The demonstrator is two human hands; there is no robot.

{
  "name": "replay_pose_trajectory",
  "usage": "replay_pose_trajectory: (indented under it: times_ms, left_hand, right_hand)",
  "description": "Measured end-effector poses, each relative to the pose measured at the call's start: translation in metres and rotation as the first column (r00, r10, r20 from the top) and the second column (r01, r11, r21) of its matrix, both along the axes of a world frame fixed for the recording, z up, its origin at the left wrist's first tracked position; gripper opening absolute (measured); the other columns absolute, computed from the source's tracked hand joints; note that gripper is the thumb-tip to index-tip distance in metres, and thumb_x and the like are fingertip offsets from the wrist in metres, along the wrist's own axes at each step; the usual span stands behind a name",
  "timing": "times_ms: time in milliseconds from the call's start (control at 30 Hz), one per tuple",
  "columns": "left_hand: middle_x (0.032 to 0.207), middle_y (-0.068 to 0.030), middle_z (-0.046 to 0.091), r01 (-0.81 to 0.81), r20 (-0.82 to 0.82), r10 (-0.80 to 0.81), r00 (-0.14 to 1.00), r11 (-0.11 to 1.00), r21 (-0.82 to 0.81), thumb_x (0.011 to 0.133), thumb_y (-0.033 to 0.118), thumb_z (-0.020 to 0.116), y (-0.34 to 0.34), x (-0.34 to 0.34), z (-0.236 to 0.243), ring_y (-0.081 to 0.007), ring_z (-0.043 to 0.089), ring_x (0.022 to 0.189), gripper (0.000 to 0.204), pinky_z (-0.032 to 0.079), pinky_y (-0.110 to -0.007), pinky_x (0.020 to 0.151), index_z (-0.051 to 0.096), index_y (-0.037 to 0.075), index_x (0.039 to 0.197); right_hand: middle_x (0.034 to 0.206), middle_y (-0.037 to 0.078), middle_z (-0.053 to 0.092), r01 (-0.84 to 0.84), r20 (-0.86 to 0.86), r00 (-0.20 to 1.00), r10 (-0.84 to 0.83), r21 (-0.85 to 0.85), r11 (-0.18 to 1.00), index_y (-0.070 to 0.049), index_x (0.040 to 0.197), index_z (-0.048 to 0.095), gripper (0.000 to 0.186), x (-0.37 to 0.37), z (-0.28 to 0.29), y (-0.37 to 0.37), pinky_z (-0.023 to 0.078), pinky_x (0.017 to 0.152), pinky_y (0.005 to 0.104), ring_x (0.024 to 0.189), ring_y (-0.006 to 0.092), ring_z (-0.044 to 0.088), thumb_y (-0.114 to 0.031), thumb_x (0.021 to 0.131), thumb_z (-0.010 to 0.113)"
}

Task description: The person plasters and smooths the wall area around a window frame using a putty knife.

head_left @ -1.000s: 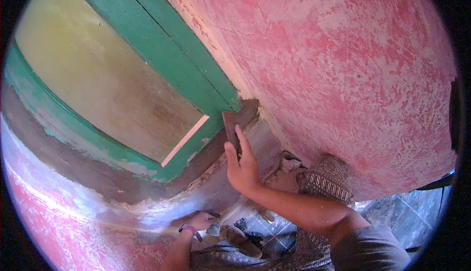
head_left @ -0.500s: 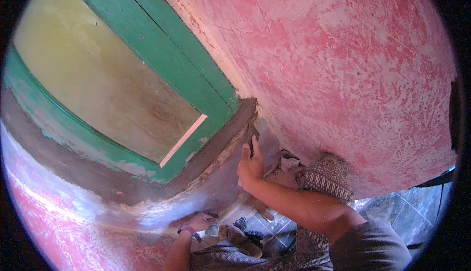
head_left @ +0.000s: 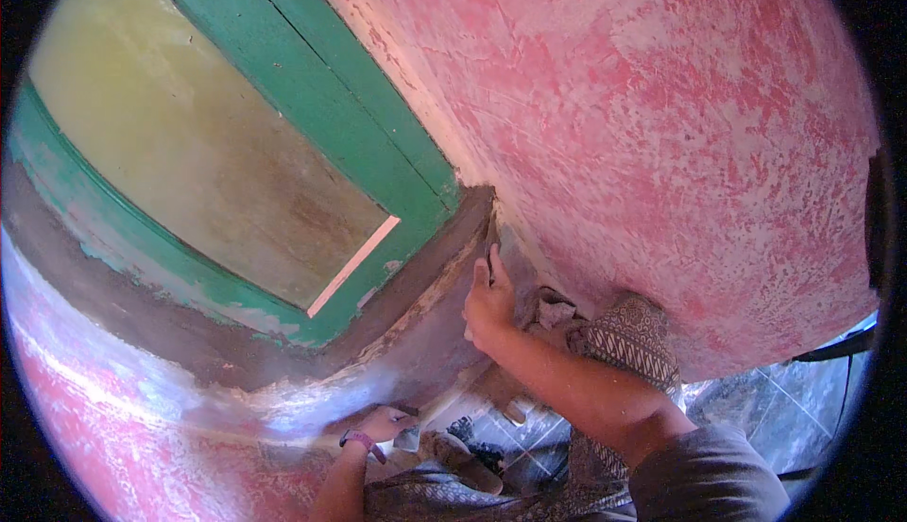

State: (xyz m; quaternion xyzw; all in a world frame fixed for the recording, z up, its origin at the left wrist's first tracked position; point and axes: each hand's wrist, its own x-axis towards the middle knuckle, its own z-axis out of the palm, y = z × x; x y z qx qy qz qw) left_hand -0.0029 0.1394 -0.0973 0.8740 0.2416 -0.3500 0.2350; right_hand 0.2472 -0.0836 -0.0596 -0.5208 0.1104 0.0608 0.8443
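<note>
1. Moved since a second ago: right hand lower along the wall, from level with the bottom corner of the green frame down to the grey band of bare plaster beneath it.
2. Scraper blade, seen flat and broad above the fingers a second ago, now only a thin dark sliver poking up past the fingertips, pressed to the seam between grey plaster and pink wall.
3. Right hand closed around the tool's handle, fingers curled tight, thumb along the side; handle itself hidden inside the fist.
4. Right forearm reaching up from the lower right, grey sleeve at the elbow.
5. Left hand unchanged in place, low in the view, braced against the foot of the wall, band on the wrist. Fingers bent, with a small pale object at the fingertips; whether gripped or only touched, cannot tell.
6. Green frame running diagonally from upper middle to the corner, paint flaking along its lower rail; yellowish panel inside it.
7. Pink wall mottled with pale scraped patches, filling the upper right.
8. Patterned fabric just right of the right wrist, against the wall's base; tiled floor at lower right.
</note>
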Motion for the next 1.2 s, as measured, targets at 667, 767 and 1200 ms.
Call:
replay_pose_trajectory:
  times_ms: [667,767,1200]
  left_hand:
    - [0.093,-0.0151,0.077,0.026,0.093,-0.023,0.995,0.999,-0.030,0.093,0.052,0.067,0.017,-0.016,-0.011,-0.0208,0.070,0.083,0.049,0.053,-0.038,0.079,0.078,0.005,0.103]
    - [0.093,-0.0143,0.077,0.054,0.090,-0.049,0.995,0.998,-0.046,0.094,0.051,0.066,0.007,-0.007,-0.005,-0.0206,0.070,0.083,0.048,0.052,-0.037,0.080,0.078,0.006,0.104]
    - [0.097,-0.0160,0.076,0.031,0.061,-0.031,0.998,1.000,-0.004,0.094,0.052,0.066,0.003,-0.003,-0.002,-0.0229,0.071,0.090,0.049,0.053,-0.038,0.083,0.077,0.005,0.105]
  right_hand:
    - [0.065,0.001,0.047,-0.114,-0.201,0.971,0.131,0.098,0.989,-0.022,0.157,0.039,0.051,-0.018,0.043,-0.017,0.037,0.037,0.0312,0.044,0.0119,0.040,-0.033,0.108,0.050]
    - [0.065,0.001,0.047,0.016,-0.185,0.983,0.009,0.131,0.991,-0.022,0.156,0.041,0.049,0.003,0.034,-0.018,0.036,0.037,0.0313,0.043,0.0125,0.040,-0.033,0.108,0.049]
    - [0.069,0.004,0.051,-0.052,0.006,0.999,0.054,-0.180,0.982,-0.019,0.155,0.041,0.050,-0.002,-0.015,0.006,0.040,0.039,0.0319,0.045,0.0134,0.044,-0.033,0.108,0.049]
